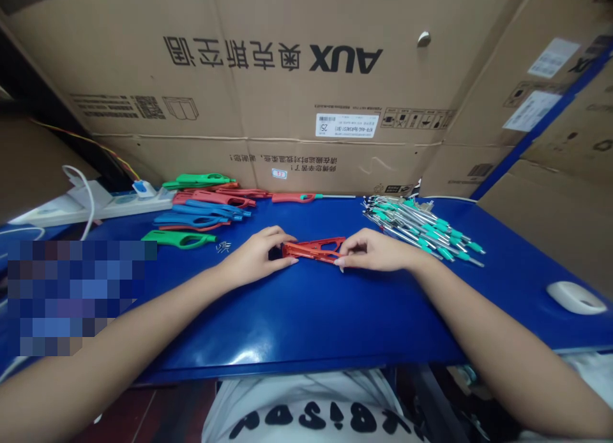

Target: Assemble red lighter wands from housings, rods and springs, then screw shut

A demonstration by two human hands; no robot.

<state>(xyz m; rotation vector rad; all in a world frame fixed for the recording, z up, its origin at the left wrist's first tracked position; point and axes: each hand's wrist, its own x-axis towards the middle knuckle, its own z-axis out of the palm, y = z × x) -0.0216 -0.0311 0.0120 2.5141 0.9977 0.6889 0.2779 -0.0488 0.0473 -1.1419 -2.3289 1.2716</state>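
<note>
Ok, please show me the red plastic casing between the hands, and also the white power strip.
Red plastic casing [307,247], head view: on its body, near the middle.
White power strip [123,206], head view: on its upper face.

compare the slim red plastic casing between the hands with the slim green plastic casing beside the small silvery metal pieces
The slim red plastic casing is held by the left hand and right hand; the slim green plastic casing lies untouched on the glossy blue table. The red casing shows long parts spreading apart toward the right hand; the green casing looks like one closed piece. Both are elongated, with an opening through the body.
</note>
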